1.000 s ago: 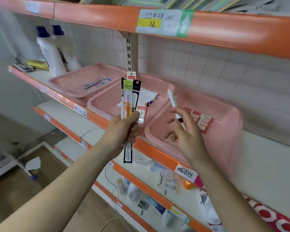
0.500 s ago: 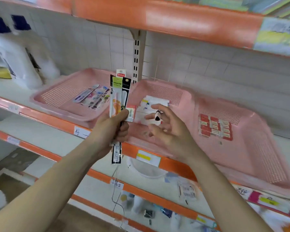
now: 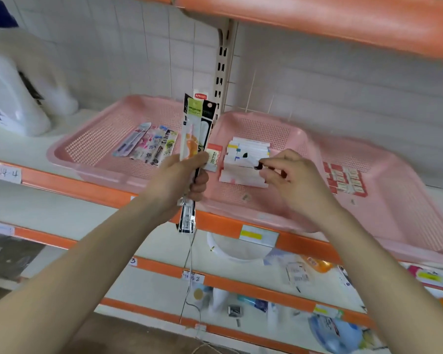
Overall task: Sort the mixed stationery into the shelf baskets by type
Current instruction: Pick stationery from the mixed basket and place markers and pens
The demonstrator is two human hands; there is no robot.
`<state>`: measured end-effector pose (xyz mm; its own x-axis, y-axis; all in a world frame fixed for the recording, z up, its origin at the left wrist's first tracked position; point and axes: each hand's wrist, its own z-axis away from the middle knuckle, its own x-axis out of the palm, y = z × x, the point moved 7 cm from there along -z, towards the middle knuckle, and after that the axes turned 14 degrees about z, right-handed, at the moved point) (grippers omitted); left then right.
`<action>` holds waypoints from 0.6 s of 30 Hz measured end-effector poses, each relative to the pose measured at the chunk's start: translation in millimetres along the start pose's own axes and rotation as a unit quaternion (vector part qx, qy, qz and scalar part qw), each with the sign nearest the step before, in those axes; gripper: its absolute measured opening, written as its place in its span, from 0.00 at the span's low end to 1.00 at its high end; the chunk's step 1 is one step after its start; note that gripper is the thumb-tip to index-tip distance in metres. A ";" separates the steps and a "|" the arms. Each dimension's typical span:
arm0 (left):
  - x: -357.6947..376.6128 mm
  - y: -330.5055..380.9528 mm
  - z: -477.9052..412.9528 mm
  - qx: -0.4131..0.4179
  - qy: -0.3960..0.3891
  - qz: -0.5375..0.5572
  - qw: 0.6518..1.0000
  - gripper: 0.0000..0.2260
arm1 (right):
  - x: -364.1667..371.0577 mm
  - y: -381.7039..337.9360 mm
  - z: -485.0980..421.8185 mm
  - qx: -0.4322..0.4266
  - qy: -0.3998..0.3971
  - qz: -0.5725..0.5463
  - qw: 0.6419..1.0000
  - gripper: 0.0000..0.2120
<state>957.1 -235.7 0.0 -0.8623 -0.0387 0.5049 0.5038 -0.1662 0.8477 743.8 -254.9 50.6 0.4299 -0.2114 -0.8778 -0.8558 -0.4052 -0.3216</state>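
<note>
- The right hand (image 3: 294, 180) is now low over the middle basket (image 3: 256, 116). A second ago it was up in front of the right basket (image 3: 407, 195), holding the pen (image 3: 259, 166) upright.
- Since then the pen has tipped from upright to nearly flat and has crossed from the right basket to the middle one.
- I judge this to mean the middle basket is the chosen one and the pen is about to be put down there, not yet let go.
- The thumb and forefinger of the right hand pinch the pen, and the other fingers curl loosely behind.
- The pen sits just above the white packs (image 3: 246, 175) in the middle basket. I cannot tell whether it touches them.
- Only the pen's dark end shows, poking left out of the fingers. Its long axis seems to run left to right along the shelf (image 3: 87, 189), with the rest hidden in the hand.
- The left hand (image 3: 179, 175) grips a bunch of long packets (image 3: 196, 129) in a fist. They stand upright in front of the gap between the left basket (image 3: 62, 153) and the middle one.
- By the look of it, those packets match the long ones already lying in the left basket and are still to be sorted.
</note>
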 end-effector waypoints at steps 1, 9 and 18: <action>1.2 0.7 -3.5 -0.001 -0.001 -0.002 1.000 0.12 | 4.1 4.0 -7.1 -0.002 -0.023 0.020 1.000 0.10; 6.2 11.2 -37.3 -0.049 0.028 0.048 0.997 0.09 | 75.8 13.9 -52.1 -0.041 -0.240 0.187 0.952 0.13; 11.2 8.1 -55.4 -0.042 0.019 0.022 0.999 0.08 | 112.4 11.6 -52.3 -0.116 -0.308 0.236 0.914 0.09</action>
<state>948.6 -292.1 3.4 -0.8411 -0.0857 0.5340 0.5374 -0.2446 0.8071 797.3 -329.9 -33.2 -0.2757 0.1010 -0.9559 -0.7892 -0.5916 0.1651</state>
